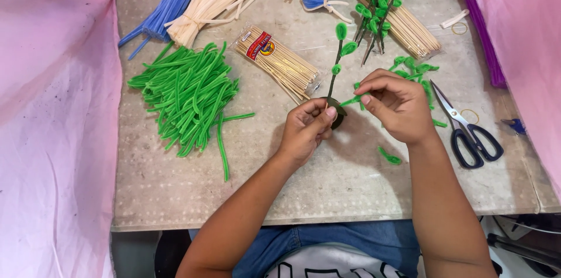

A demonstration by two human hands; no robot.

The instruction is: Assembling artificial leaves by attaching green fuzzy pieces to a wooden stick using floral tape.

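Stem (335, 70) stands between my hands, long axis running up and away, slightly tilted right. Left hand (305, 130) pinches its base at the dark tape roll (338, 112); right hand (396, 105) pinches a fuzzy green leaf loop (351, 101) just beside it, closer to the join. Wire is soft, furry; the stick looks thin and rigid.

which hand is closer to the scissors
Right. The right hand sits just left of the scissors, not touching them; the left hand is farther left, beyond the right hand.
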